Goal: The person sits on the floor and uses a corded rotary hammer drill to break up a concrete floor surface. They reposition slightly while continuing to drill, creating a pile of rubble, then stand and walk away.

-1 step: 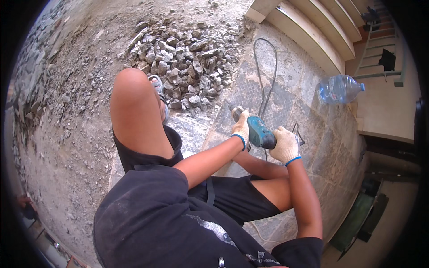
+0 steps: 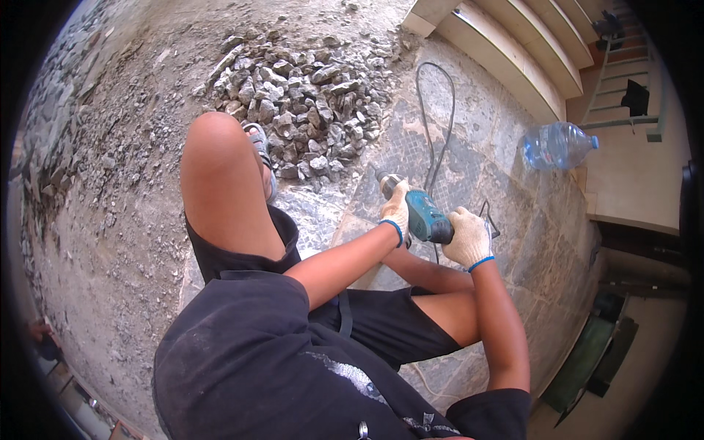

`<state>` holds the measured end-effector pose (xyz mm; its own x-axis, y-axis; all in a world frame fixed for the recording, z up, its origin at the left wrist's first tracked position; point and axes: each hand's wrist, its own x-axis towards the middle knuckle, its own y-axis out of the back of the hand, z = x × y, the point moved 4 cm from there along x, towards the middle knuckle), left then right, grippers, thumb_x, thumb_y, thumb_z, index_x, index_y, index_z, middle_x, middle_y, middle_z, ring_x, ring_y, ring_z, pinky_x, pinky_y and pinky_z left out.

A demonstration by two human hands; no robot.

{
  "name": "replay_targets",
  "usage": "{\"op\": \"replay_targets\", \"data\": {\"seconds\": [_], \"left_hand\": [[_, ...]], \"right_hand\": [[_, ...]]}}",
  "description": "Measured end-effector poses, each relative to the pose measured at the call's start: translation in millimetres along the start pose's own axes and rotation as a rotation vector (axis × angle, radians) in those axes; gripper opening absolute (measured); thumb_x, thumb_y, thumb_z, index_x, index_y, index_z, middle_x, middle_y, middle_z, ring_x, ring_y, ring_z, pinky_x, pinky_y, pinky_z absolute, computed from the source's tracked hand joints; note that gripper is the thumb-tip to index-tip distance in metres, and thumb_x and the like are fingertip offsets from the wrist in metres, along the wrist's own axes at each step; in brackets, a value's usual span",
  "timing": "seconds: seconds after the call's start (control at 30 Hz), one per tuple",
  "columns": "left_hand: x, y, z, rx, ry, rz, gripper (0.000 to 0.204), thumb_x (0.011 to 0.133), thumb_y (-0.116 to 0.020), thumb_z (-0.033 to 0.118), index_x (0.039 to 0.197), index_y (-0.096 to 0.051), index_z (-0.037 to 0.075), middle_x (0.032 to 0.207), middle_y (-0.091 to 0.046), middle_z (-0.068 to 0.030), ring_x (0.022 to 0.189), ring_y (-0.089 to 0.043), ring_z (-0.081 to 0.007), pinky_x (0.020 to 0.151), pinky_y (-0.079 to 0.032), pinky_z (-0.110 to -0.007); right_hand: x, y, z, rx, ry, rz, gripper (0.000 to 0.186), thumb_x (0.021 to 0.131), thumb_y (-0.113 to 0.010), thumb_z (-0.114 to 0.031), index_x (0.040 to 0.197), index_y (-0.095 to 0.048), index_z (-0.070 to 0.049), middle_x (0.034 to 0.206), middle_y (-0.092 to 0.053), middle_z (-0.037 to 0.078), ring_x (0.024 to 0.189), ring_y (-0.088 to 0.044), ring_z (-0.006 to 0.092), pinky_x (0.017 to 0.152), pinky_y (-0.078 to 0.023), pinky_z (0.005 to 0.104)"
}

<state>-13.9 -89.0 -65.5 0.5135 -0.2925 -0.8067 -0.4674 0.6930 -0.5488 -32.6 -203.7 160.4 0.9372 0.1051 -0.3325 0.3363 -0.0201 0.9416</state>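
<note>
Both my hands wear pale work gloves with blue cuffs and grip a teal power drill (image 2: pixel 427 218). My left hand (image 2: pixel 396 211) wraps the front of the tool near the chuck. My right hand (image 2: pixel 467 238) holds the rear handle. The tool points down and to the left, with its tip (image 2: pixel 379 176) at the stone-paved floor (image 2: pixel 513 220). A black cable (image 2: pixel 433 117) loops away from it across the paving. I am crouched, with my left knee (image 2: pixel 220 169) raised beside the tool.
A pile of broken grey stones (image 2: pixel 301 95) lies just beyond the tool tip, next to my sandalled foot (image 2: pixel 260 147). A clear plastic water bottle (image 2: pixel 557 144) lies on the paving at right. Pale steps (image 2: pixel 506 51) and a ladder (image 2: pixel 623 81) stand at upper right. Gravelly ground (image 2: pixel 110 220) lies at left.
</note>
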Motion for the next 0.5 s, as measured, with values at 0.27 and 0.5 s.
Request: {"op": "replay_targets", "data": {"seconds": [0.27,0.5], "left_hand": [[-14,-8,7,-0.027,-0.014,0.009,0.077,0.097,-0.08,0.069,0.134,-0.077,0.002,0.121,-0.081,-0.0158,0.103,-0.083,-0.0295,0.094,-0.066,-0.048],[-10,-7,7,-0.018,-0.002,0.002,0.075,0.097,-0.08,0.069,0.133,-0.078,0.003,0.122,-0.081,-0.0151,0.102,-0.082,-0.0292,0.094,-0.066,-0.048]], "right_hand": [[1,-2,1,-0.003,-0.019,-0.045,0.026,0.074,-0.083,-0.015,0.099,-0.081,-0.01,0.11,-0.075,0.016,0.104,-0.077,0.0439,0.092,-0.063,0.054],[6,-1,4,-0.013,-0.039,-0.076,0.029,0.072,-0.085,-0.013,0.1,-0.081,-0.009,0.115,-0.075,0.016,0.109,-0.078,0.0428,0.095,-0.064,0.0534]]}}
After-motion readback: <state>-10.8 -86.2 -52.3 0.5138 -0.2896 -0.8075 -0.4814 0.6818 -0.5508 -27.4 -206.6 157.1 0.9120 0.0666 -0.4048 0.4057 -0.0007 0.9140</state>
